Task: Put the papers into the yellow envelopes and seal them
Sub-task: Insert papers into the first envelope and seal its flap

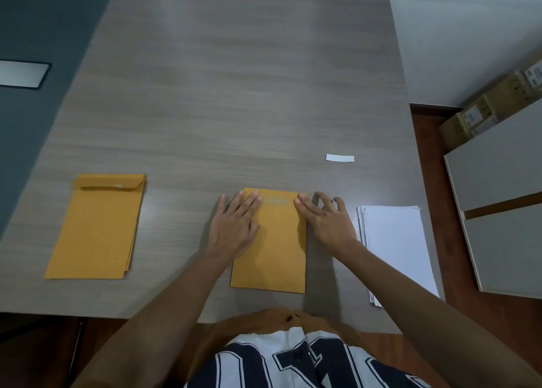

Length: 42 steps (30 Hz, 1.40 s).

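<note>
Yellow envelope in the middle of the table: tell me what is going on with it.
A person's left hand and right hand press their fingers on the top end of the flat yellow paper envelope on the grey wood-grain table, apparently sealing it. A stack of yellow envelopes lies to its left, a stack of white paper sheets to its right.

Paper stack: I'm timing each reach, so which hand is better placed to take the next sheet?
Probably the right hand: it rests at the right edge of the envelope, close beside the paper stack. The left hand presses the far left side, with the envelope in between.
</note>
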Motion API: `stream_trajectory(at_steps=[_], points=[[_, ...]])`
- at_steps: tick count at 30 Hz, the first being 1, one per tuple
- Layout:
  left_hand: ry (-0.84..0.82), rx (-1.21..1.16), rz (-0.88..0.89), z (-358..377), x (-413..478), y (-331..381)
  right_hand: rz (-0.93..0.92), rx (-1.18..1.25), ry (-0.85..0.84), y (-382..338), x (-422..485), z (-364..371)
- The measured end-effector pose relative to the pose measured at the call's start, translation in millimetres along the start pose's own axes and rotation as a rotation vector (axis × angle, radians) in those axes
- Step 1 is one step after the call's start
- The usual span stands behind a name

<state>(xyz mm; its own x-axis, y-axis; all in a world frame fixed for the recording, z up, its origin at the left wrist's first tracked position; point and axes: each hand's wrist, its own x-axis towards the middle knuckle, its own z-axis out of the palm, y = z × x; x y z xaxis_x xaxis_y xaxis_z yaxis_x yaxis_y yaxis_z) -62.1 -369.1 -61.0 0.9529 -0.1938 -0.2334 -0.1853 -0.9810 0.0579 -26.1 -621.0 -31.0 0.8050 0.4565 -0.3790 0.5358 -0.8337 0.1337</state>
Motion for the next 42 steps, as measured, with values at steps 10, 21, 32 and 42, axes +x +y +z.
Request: stream_trajectory(at_steps=[10,21,32,42], points=[[-0.027,-0.127,-0.083,1,-2,3,0.139,0.16,0.064,-40,19,-23],[-0.005,-0.034,-0.04,3,-7,0,-0.167,0.178,0.04,-46,35,-14],[0.007,-0.049,-0.041,3,-5,3,-0.086,0.19,0.055,-2,4,19],[-0.063,-0.09,-0.063,1,-8,3,0.054,0.277,0.037,-12,1,21]])
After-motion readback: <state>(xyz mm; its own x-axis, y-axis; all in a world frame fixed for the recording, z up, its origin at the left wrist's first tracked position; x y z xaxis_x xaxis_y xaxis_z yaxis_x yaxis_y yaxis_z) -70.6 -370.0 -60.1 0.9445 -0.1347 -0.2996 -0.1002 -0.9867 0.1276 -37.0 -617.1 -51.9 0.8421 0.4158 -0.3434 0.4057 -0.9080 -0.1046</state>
